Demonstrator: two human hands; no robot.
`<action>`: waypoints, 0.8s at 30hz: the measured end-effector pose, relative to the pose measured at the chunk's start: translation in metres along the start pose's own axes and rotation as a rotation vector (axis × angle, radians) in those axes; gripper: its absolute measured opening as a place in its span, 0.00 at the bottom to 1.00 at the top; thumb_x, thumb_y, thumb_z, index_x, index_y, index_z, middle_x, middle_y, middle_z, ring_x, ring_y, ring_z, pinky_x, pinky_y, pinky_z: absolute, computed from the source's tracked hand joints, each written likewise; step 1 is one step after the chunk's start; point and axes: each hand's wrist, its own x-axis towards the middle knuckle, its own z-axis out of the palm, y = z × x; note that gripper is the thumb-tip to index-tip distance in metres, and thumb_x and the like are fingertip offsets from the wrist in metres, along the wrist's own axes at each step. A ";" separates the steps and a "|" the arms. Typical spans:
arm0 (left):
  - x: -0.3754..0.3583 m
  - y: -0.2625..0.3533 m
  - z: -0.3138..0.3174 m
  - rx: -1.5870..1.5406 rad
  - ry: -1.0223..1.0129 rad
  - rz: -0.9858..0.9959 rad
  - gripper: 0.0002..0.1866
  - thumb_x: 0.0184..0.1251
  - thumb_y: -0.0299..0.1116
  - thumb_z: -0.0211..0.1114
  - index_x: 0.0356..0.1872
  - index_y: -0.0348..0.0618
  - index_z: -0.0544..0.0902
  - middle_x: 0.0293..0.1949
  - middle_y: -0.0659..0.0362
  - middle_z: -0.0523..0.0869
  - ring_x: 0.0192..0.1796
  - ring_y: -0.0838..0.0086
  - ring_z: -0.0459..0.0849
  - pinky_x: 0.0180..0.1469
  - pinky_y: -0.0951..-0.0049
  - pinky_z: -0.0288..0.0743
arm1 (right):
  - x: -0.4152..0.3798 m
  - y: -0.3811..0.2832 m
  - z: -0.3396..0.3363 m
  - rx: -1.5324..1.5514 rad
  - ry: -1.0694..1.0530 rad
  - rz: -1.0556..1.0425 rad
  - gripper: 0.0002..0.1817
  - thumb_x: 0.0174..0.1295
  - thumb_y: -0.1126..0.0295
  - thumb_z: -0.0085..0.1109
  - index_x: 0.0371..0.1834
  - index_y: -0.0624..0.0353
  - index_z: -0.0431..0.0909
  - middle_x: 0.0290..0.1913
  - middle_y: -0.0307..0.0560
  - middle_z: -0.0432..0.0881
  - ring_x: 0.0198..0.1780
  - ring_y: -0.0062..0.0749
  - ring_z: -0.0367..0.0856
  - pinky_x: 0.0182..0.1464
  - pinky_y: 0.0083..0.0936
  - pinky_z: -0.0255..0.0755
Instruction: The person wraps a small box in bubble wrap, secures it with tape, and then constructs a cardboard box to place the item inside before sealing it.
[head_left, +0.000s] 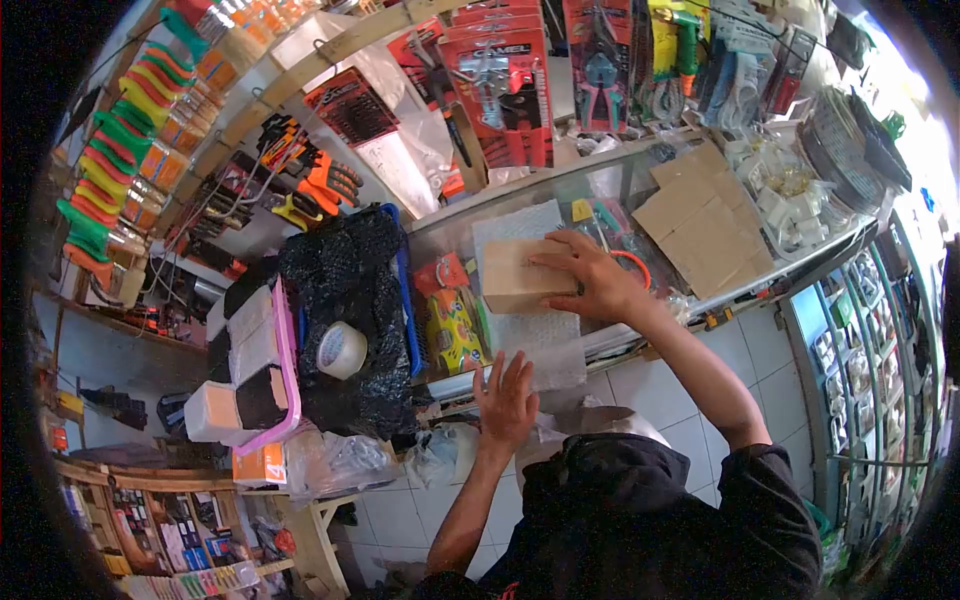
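A small plain cardboard box [505,272] rests on a sheet of bubble wrap [550,365] laid over the glass counter. My right hand [592,278] grips the box from its right end, with the fingers over the top and the thumb lower down. Near the counter's front edge, my left hand [508,402] holds nothing; its fingers are spread beside the lower left edge of the bubble wrap. Under the glass, left of the box, a yellow-green package [453,330] shows.
Left of the counter, a roll of clear tape [342,350] sits on black bubble wrap [350,260]. A pink basket [288,370] holds wrapped boxes. Flattened cardboard [705,220] lies at the counter's right. Packaged tools [495,90] hang behind.
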 end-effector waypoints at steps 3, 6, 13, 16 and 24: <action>-0.005 0.001 0.001 -0.029 0.092 0.060 0.26 0.69 0.39 0.66 0.66 0.42 0.81 0.68 0.55 0.82 0.76 0.57 0.73 0.78 0.38 0.55 | 0.007 -0.002 0.003 0.021 -0.025 -0.031 0.37 0.53 0.62 0.81 0.71 0.44 0.79 0.75 0.60 0.68 0.74 0.59 0.70 0.75 0.45 0.68; -0.008 0.001 -0.001 -0.122 0.108 0.036 0.26 0.70 0.35 0.64 0.69 0.43 0.80 0.66 0.56 0.84 0.73 0.57 0.77 0.77 0.40 0.58 | 0.009 -0.004 0.004 -0.010 -0.045 -0.051 0.37 0.53 0.62 0.81 0.70 0.45 0.80 0.75 0.61 0.68 0.74 0.60 0.70 0.75 0.46 0.68; -0.004 -0.003 -0.019 -0.141 0.079 0.069 0.30 0.59 0.31 0.67 0.67 0.43 0.83 0.63 0.57 0.85 0.69 0.59 0.81 0.74 0.44 0.62 | 0.013 0.009 0.006 -0.020 -0.096 -0.067 0.38 0.52 0.61 0.81 0.70 0.47 0.80 0.75 0.61 0.68 0.75 0.60 0.68 0.76 0.46 0.65; -0.005 -0.004 -0.023 -0.133 0.069 0.075 0.31 0.55 0.29 0.68 0.65 0.43 0.84 0.60 0.57 0.86 0.67 0.61 0.82 0.73 0.45 0.64 | 0.016 0.006 0.006 -0.031 -0.098 -0.074 0.38 0.52 0.61 0.81 0.70 0.46 0.80 0.75 0.61 0.68 0.75 0.60 0.68 0.76 0.46 0.65; -0.003 -0.002 -0.046 -0.141 0.026 0.102 0.29 0.51 0.29 0.78 0.60 0.44 0.85 0.59 0.60 0.86 0.66 0.64 0.81 0.73 0.48 0.62 | 0.011 0.001 0.010 -0.010 -0.148 -0.020 0.37 0.51 0.62 0.81 0.68 0.46 0.80 0.75 0.61 0.68 0.74 0.60 0.69 0.75 0.47 0.67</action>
